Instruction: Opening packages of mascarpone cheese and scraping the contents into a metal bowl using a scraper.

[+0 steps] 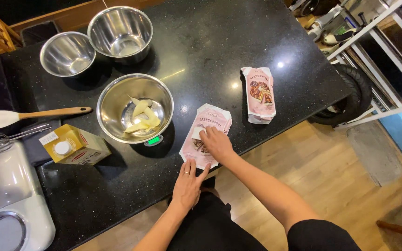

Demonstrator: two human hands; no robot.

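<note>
A pink flat package [210, 122] lies near the front edge of the black counter [210, 46]. My right hand [217, 142] rests on top of it, fingers curled at a small pale piece on the package. My left hand [188, 182] lies flat with fingers spread, pressing the package's near corner at the counter edge. A second pink package [259, 94] lies to the right, apart from both hands. Left of the package, a steel bowl [112, 109] holding pale yellow strips [141, 116] sits on a small scale [153, 140].
Two empty steel bowls [67, 54] [120, 31] stand at the back left. A yellow carton [73, 145] lies on its side by a spatula [29, 115] and a whisk [5, 139]. A white stand mixer [5, 204] fills the lower left. White shelving [378, 56] and a tyre [354, 93] stand right.
</note>
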